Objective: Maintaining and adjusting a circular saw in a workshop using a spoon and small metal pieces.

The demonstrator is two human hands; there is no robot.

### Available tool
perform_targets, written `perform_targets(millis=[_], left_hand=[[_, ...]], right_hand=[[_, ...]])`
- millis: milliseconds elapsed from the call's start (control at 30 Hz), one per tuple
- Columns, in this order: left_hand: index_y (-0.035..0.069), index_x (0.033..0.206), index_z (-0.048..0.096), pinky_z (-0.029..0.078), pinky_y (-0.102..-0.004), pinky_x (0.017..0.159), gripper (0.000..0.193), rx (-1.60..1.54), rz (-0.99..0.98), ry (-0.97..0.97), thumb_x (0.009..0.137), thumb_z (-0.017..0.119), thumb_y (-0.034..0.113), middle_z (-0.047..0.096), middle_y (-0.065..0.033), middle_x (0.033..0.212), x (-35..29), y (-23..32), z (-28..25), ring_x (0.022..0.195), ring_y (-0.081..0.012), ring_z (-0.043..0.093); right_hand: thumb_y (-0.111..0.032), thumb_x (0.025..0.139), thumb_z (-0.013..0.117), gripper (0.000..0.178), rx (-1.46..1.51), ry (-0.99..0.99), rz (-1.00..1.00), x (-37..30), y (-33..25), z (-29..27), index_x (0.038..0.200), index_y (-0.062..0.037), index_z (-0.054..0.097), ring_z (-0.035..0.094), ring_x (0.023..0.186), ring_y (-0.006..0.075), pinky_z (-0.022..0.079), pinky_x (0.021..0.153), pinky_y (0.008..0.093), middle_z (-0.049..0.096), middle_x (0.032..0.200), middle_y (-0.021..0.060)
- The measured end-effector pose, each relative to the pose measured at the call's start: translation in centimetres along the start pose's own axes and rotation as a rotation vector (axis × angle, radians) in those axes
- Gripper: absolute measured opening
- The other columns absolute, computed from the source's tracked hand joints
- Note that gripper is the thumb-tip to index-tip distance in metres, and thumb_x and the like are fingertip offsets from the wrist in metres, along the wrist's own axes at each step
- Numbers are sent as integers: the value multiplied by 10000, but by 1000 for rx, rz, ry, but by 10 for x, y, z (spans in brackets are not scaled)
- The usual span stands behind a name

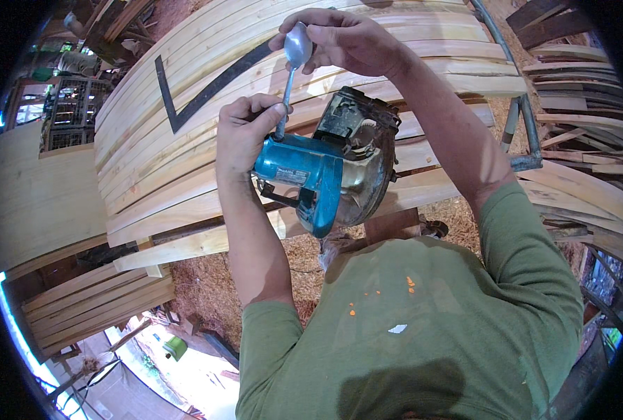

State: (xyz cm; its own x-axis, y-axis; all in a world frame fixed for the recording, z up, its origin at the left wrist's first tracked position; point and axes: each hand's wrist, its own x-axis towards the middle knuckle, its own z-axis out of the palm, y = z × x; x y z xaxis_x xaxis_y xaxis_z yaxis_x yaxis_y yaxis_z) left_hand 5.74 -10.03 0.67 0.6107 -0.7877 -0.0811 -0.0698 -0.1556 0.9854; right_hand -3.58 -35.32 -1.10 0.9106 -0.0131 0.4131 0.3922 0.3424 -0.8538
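Observation:
A metal spoon (298, 47) stands tilted with its bowl up, the handle's tip against the teal motor housing of a circular saw (299, 173). The thumb and fingers of my left hand (250, 126) pinch the handle low down, close to the housing. Around the bowl, my right hand (346, 40) has its thumb and fingers bent and touching it. The saw rests on the near boards, its worn metal blade guard toward the right. What lies right under the handle's tip is too small to make out.
Long pale planks (185, 161) lie side by side across the bench. A dark carpenter's square (210, 91) lies on them beyond my left hand. Metal pipe framing (528, 133) edges the right end, with stacked boards (581, 126) past it. Wood shavings (206, 287) cover the ground.

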Motion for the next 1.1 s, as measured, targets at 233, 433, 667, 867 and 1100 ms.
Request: perform_targets(millis=[233,433,667,867,1100], left_hand=[[-56,986,740,545,-302,801,109,-31,9,-34,889,754,-8,772,-139,956,1,-2,0,848,-173,692],[-56,1005,737,549,-302,812,122,-5,-25,-19,905,754,11,774,-145,993,-2,2,4,866,-173,697],[-59,1080,741,554,-303,849,204,1,37,51,902,780,33,774,-124,1016,-3,2,6,887,-166,703],[-51,1100,747,558,-286,849,226,34,42,102,889,792,18,772,-98,1011,-5,0,5,904,-148,700],[-14,969,761,518,-249,722,130,51,77,93,856,812,25,733,-41,867,-4,2,4,780,-102,652]], right_hand=[[-301,1106,536,346,-203,89,90,-6,-5,3,1321,-44,620,719,1094,211,616,920,362,705,1233,143],[-283,1090,570,271,-315,251,226,-3,-16,21,1115,-32,670,710,837,151,586,746,298,730,991,91],[-262,1076,587,275,-342,318,237,2,-19,28,942,-35,663,647,632,115,531,577,266,725,834,67],[-258,1065,607,289,-393,348,298,3,-29,33,908,-22,664,613,568,111,502,525,268,721,815,66],[-198,1062,601,172,-325,211,204,2,-27,22,1035,-34,646,614,616,87,504,557,256,714,860,47]])
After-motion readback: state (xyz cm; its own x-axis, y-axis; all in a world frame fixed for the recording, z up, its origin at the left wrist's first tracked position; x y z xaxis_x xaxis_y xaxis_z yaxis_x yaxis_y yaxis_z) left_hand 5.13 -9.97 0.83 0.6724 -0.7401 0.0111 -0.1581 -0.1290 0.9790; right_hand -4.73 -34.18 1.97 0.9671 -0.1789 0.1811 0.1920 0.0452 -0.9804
